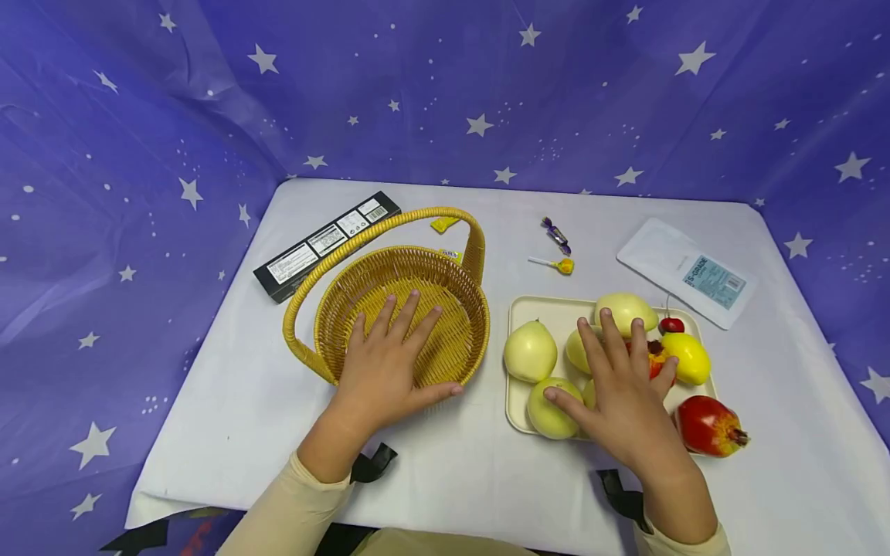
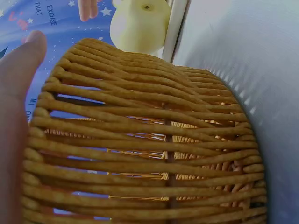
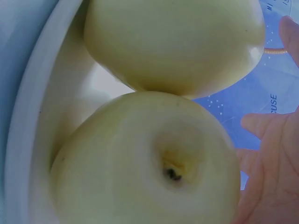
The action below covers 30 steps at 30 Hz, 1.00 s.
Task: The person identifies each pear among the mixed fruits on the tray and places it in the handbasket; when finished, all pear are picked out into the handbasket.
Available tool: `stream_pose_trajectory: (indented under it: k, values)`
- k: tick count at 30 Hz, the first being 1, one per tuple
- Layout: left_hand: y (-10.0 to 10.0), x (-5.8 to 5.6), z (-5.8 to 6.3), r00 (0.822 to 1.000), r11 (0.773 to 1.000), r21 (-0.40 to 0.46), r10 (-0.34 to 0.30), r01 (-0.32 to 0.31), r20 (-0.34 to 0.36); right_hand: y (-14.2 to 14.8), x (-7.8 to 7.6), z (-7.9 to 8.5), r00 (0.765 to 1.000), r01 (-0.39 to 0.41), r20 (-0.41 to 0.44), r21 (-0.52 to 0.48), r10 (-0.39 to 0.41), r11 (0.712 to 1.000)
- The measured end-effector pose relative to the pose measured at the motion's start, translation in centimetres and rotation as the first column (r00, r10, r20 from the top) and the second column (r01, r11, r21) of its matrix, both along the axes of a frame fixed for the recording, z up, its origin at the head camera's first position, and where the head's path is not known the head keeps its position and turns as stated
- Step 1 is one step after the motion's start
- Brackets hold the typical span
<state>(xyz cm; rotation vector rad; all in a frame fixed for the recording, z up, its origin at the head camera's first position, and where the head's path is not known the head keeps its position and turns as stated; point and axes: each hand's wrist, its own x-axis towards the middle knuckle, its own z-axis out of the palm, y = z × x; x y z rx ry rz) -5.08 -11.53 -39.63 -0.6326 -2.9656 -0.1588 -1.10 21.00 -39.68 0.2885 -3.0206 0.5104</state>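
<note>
Standing left of the middle of the white surface [image 1: 215, 432], the wicker basket [image 1: 455, 332] has its handle [image 1: 452, 211] arching from its near-left side to its far-right side. My left grip [image 1: 385, 359] is spread wide over the basket's near rim, with nothing held; I cannot tell whether the palm touches the weave. My right grip [image 1: 622, 386], its fingers splayed and holding nothing, is over the cream tray [image 1: 556, 309], which lies just right of the basket. By the tray's left edge sits a pale green pear [image 1: 531, 351], with a round green fruit [image 1: 549, 408] at the near-left corner. A long pale fruit [image 1: 626, 309] lies at the far edge, a cherry [image 1: 671, 325] by the far-right corner, a lemon [image 1: 688, 357] along the right edge and a pomegranate [image 1: 705, 425] at the near-right corner; a red fruit [image 1: 657, 363] shows partly behind my fingers. Beyond the tray, a white pouch [image 1: 653, 247] lies toward the surface's far-right corner, and a lollipop [image 1: 565, 266] and a purple candy [image 1: 556, 235] nearer its far edge's middle. Two yellow packets [image 1: 443, 224] lie beyond the basket, and a long black box [image 1: 295, 262] toward the far-left corner.
</note>
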Motion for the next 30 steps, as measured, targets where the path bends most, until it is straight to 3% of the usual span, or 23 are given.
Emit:
stream_pose_trajectory:
  k: [4,5,6,7,8,10,12,13,14,16,18,19,20,22,23,24,25,27,29,30]
  values:
    - [-0.6,0.1,0.4,0.996,0.989,0.124,-0.074,0.078,-0.04,-0.1,0.1,0.0,1.0,0.011,-0.005,-0.014,-0.011,1.0]
    - [-0.9,0.3,0.6,0.992,0.974,0.197,-0.101,0.113,-0.071,-0.1,0.1,0.0,1.0,0.012,-0.008,-0.021,-0.013,1.0]
    - [-1.3,0.5,0.8,0.984,0.944,0.289,-0.128,0.158,-0.122,-0.1,0.2,0.0,1.0,0.011,-0.016,-0.033,-0.012,0.999]
    - [-1.7,0.7,0.9,0.97,0.894,0.392,-0.152,0.216,-0.188,-0.2,0.3,0.0,1.0,0.009,-0.026,-0.05,-0.01,0.999]
    - [-2.1,1.0,1.1,0.95,0.821,0.496,-0.168,0.283,-0.263,-0.2,0.4,0.1,0.999,0.004,-0.04,-0.069,-0.007,0.998]
    - [-3.0,1.7,1.4,0.889,0.626,0.652,-0.165,0.429,-0.426,-0.5,0.6,0.1,0.997,-0.009,-0.071,-0.117,0.001,0.993]
    - [-3.7,2.5,1.5,0.818,0.421,0.723,-0.087,0.547,-0.568,-0.8,0.9,0.1,0.994,-0.03,-0.113,-0.172,0.01,0.985]
    - [-4.1,2.9,1.4,0.793,0.335,0.741,-0.031,0.582,-0.608,-1.0,1.0,0.1,0.991,-0.04,-0.131,-0.197,0.014,0.98]
    - [-4.5,3.3,1.3,0.779,0.249,0.76,0.03,0.601,-0.626,-1.2,1.2,0.1,0.989,-0.053,-0.148,-0.224,0.02,0.973]
    - [-5.4,3.9,0.8,0.763,0.106,0.781,0.166,0.616,-0.625,-1.6,1.5,0.0,0.985,-0.078,-0.17,-0.275,0.031,0.958]
    - [-6.2,4.3,0.0,0.771,-0.026,0.797,0.274,0.603,-0.575,-1.9,1.9,-0.2,0.981,-0.102,-0.187,-0.317,0.043,0.943]
    - [-6.6,4.3,-0.4,0.781,-0.079,0.804,0.309,0.589,-0.542,-2.1,2.1,-0.4,0.979,-0.117,-0.195,-0.339,0.051,0.934]
    - [-7.0,4.2,-0.8,0.799,-0.115,0.818,0.326,0.564,-0.506,-2.2,2.3,-0.6,0.978,-0.126,-0.2,-0.359,0.056,0.925]
    - [-7.5,4.0,-1.4,0.851,-0.129,0.868,0.31,0.479,-0.423,-2.5,2.7,-1.0,0.977,-0.141,-0.204,-0.389,0.064,0.911]
    - [-7.7,3.8,-1.5,0.886,-0.12,0.901,0.274,0.417,-0.374,-2.7,2.9,-1.3,0.977,-0.144,-0.201,-0.399,0.066,0.906]
    - [-7.9,3.7,-1.7,0.918,-0.082,0.934,0.231,0.348,-0.322,-2.8,3.0,-1.5,0.979,-0.142,-0.193,-0.408,0.067,0.902]
    - [-7.9,3.5,-1.7,0.945,-0.029,0.959,0.181,0.281,-0.271,-2.9,3.2,-1.7,0.981,-0.137,-0.186,-0.412,0.064,0.901]
    - [-7.9,3.2,-1.8,0.98,0.11,0.982,0.107,0.154,-0.166,-3.1,3.4,-2.2,0.985,-0.118,-0.164,-0.417,0.053,0.901]
    - [-7.8,3.0,-1.7,0.992,0.237,0.968,0.076,0.08,-0.1,-3.2,3.6,-2.5,0.988,-0.099,-0.147,-0.415,0.041,0.904]
    - [-7.8,2.9,-1.7,0.994,0.283,0.957,0.074,0.059,-0.083,-3.3,3.7,-2.6,0.989,-0.093,-0.142,-0.414,0.037,0.905]
